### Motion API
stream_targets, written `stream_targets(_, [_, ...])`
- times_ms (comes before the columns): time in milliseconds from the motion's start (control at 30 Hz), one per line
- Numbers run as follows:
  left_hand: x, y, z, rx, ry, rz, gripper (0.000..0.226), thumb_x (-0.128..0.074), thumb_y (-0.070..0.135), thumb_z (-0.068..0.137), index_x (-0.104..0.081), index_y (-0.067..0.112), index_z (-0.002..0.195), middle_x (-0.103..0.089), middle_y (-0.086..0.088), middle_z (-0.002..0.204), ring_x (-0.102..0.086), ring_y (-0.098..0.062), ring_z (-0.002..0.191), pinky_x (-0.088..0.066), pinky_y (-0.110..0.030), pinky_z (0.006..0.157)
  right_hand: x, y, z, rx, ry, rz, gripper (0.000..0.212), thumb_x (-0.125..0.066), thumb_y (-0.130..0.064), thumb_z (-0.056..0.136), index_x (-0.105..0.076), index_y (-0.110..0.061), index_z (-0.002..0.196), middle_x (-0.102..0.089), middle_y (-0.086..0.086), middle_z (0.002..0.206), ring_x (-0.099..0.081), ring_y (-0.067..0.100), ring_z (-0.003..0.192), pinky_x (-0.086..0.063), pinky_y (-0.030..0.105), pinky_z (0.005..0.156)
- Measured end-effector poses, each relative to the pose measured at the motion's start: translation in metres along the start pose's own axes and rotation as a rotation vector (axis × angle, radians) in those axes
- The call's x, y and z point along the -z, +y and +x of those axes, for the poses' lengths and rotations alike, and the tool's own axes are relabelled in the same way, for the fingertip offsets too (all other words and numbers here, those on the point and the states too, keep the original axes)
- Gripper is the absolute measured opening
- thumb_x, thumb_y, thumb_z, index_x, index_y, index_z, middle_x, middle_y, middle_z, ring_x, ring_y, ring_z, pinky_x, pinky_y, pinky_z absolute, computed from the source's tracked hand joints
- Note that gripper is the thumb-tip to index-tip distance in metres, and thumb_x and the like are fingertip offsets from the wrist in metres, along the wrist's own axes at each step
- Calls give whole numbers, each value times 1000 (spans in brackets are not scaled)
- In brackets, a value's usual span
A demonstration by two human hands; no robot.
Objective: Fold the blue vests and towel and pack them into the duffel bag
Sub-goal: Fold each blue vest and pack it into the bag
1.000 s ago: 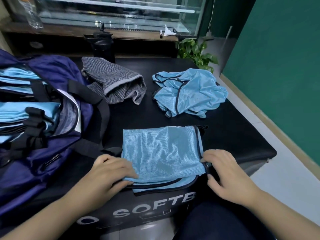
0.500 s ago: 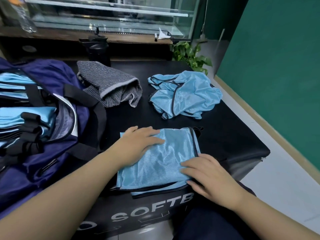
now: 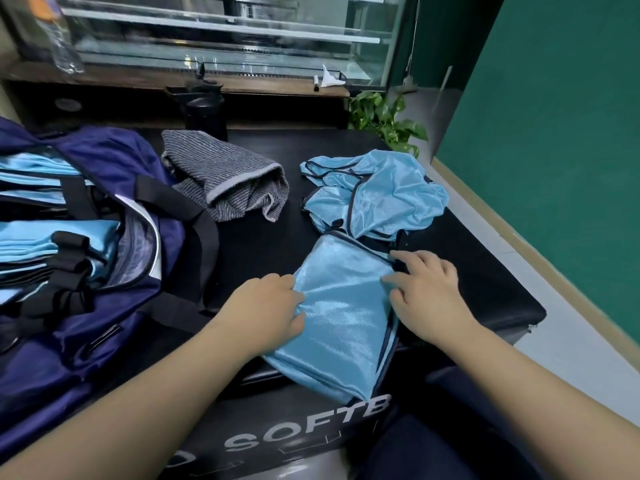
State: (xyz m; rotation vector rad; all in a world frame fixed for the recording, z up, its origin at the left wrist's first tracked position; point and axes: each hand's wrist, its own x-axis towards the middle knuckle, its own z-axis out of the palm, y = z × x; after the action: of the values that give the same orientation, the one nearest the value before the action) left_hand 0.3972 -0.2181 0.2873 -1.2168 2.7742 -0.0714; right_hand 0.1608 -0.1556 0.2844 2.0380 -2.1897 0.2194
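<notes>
Blue vest (image 3: 343, 317) under both hands.

Both hands (image 3: 266, 313) press the folded vest (image 3: 346, 317).

A folded vest (image 3: 341, 313), light blue and shiny with dark piping, is laid on the counter's near edge, one corner hanging over the front. A second vest (image 3: 377, 194), unfolded and crumpled, is seen just behind it, touching. A grey striped towel (image 3: 227, 185), loosely bunched, lies left of the crumpled vest, apart from it. The navy bag (image 3: 86, 271) with black straps sits at left, unzipped; folded blue vests are stacked inside.
</notes>
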Motion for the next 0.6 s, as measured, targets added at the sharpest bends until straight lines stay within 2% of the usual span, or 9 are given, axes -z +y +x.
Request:
stream_targets(100, [1,10,-6,48,-32,41,34,-33,39,97,-59,18,107,-50,0,105,-49,-20,102,-38,-31,81,4,-20,7,-64,-174,158,38,-36,-38,99,-59,-24,126,-34,-5,149,-30,20,132,-24,36,105])
stream_targets(200, [3,12,-12,71,-54,5,32,-36,37,97,-58,16,89,-53,-3,95,-53,-22,92,-40,-32,75,1,-38,12,-91,-280,353,53,-38,-45,99,-41,-14,142,-18,-2,157,-27,20,140,-27,35,112])
stream_targets(300, [8,-3,-13,107,-86,-211,39,-45,40,94,-56,11,70,-57,-5,74,-56,-21,73,-45,-35,67,-9,-50,22,-48,-381,461,67,-38,-50,99,-20,-12,152,0,-8,161,-14,15,146,-16,32,118])
stream_targets(367, [11,-18,-9,176,-96,-439,46,-54,43,90,-59,6,64,-54,-7,62,-49,-18,58,-45,-38,66,-17,-53,27,23,-380,446,69,-35,-50,99,-13,-15,154,4,-11,161,-6,11,147,-3,30,119])
stream_targets(400, [10,-26,-5,226,-57,-537,45,-57,44,89,-61,6,65,-55,-7,61,-46,-16,56,-44,-38,65,-21,-53,29,55,-357,422,68,-34,-50,99,-11,-16,154,5,-11,161,-3,10,147,0,30,119])
stream_targets(500, [8,-44,15,496,297,-788,31,-64,41,86,-61,10,85,-61,-1,72,-53,-13,64,-38,-30,61,-33,-53,29,86,-291,346,68,-31,-51,99,-10,-17,154,4,-10,161,0,7,147,2,30,119])
stream_targets(533, [10,-47,22,590,340,-849,38,-64,45,85,-57,10,98,-62,-1,80,-57,-15,72,-37,-29,63,-35,-53,28,89,-277,334,68,-31,-52,99,-10,-18,154,4,-10,161,0,7,147,2,30,119])
stream_targets(600, [10,-48,41,697,222,-959,64,-60,55,84,-44,7,123,-63,-8,106,-61,-25,95,-39,-29,70,-38,-53,28,92,-265,325,68,-30,-52,99,-9,-18,154,4,-10,161,0,6,147,2,30,119])
